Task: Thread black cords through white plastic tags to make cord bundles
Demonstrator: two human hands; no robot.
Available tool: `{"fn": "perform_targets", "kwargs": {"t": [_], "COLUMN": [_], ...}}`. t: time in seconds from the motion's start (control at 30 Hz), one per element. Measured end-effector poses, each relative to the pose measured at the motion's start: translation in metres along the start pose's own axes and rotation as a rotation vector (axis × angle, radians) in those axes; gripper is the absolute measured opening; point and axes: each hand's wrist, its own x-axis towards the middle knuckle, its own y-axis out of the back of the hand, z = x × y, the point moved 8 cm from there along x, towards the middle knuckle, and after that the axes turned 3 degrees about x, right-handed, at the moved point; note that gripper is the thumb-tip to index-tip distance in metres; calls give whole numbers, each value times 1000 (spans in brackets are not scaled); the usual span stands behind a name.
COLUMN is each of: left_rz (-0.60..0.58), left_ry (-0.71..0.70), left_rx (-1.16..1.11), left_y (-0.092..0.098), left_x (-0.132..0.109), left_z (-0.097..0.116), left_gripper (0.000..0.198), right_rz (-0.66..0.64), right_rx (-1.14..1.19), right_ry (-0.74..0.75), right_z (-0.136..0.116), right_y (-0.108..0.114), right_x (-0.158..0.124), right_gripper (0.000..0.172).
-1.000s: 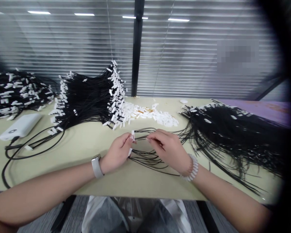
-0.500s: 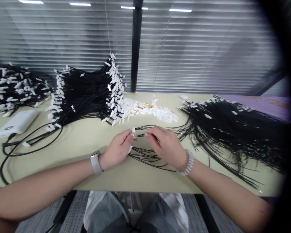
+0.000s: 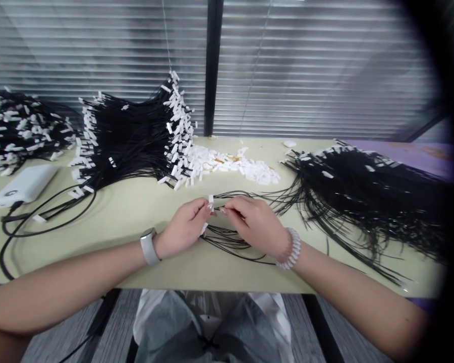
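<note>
Pale tabletop: thin black cords lying between hands; left hand pinching white tag, right hand pinching cords.

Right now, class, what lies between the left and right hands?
Head view: thin black cords and a small white tag lie between the left hand and right hand.

A white power bank and its looped black cable lie left on the surface; window blinds fill the far side, beyond a purple sheet at right.
</note>
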Motion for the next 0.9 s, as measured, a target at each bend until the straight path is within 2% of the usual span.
{"fn": "perform_targets", "kwargs": {"t": [0.37,0.5,0.57,0.67,0.8,0.9], "left_rz": [-63,-42,1,115,284,346], "left_ry": [-5,-2,4,31,149,229], "left_rx": [57,34,-5,-87,-267,-394], "left_y": [-5,-4,-1,10,26,31], "left_x": [-3,-2,0,5,10,12], "left_z": [1,0,-1,-5,-23,-36], "left_gripper": [28,29,32,33,34,35], "right_rz": [-7,-7,4,88,209,118], "right_rx": [43,38,39,21,-80,-106], "right_ry": [36,32,31,28,-41,-53], "right_z": [-2,-3,-2,4,25,34], "right_y": [-6,-5,0,18,46,47], "right_x": [-4,-2,-1,0,0,1], "right_gripper": [16,17,16,16,18,32]}}
